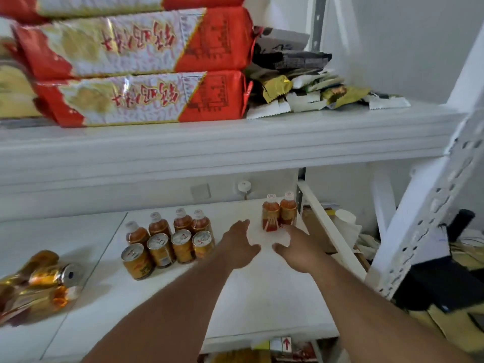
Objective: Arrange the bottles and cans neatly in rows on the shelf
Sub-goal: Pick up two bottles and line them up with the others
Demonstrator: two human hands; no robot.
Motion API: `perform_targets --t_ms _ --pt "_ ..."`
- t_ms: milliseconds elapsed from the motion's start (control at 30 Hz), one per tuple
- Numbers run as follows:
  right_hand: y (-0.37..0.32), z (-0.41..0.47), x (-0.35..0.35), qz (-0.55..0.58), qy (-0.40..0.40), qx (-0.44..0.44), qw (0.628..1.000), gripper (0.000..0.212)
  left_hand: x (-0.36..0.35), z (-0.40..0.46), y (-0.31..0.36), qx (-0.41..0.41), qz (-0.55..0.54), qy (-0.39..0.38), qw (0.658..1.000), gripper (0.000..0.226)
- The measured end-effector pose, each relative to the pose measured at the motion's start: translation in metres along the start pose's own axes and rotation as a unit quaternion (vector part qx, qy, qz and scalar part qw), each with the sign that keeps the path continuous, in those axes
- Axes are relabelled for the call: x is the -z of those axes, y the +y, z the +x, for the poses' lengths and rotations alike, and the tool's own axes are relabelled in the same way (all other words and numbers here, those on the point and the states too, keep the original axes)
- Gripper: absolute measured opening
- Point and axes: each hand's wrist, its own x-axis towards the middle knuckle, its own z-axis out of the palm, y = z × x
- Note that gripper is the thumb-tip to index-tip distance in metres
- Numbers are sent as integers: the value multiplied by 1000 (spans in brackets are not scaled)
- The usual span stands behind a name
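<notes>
1. Reaching over the white shelf [262, 297], both bare hands are stretched forward in the head view, and they hold nothing.
2. The left hand [239, 244] has its fingers straight and spread, and it is just beside the block of drinks, on the block's right side.
3. The right hand [301, 248] also has straight, relaxed fingers; its fingertips are near the pair of bottles [279, 212], but I cannot tell if they touch.
4. The block of drinks stands upright on the shelf: four bottles [180, 222] with white caps behind, four golden cans [170, 248] in front of them, touching one another.
5. The pair of bottles stands to the right of this block, well apart from it, close to the right edge of the shelf.
6. Far to the left of the block lies a shiny golden package [36, 281] with a can on its side inside.
7. Above the block, on the upper shelf [209, 142], lie red and white packets [136, 95] in a stack, and small wrappers [309, 95] are in a heap to their right.
</notes>
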Motion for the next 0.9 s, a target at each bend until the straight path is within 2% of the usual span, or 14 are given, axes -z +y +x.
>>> perform_targets --t_ms 200,333,600,767,900 --pt "-30 -48 -13 -32 -39 43 998 66 13 -76 -16 57 15 9 998 84" --pt "-41 -74 -21 -48 -48 37 997 78 20 -124 -24 82 15 18 996 81" --pt "-73 -116 -52 -83 -84 57 991 84 33 -196 -65 135 1 37 990 84" --pt "-102 -131 -71 -100 -80 65 990 84 54 -213 -97 134 7 52 990 82" --pt "-128 -143 -92 -175 -59 70 980 81 76 -225 -125 108 82 50 989 80"
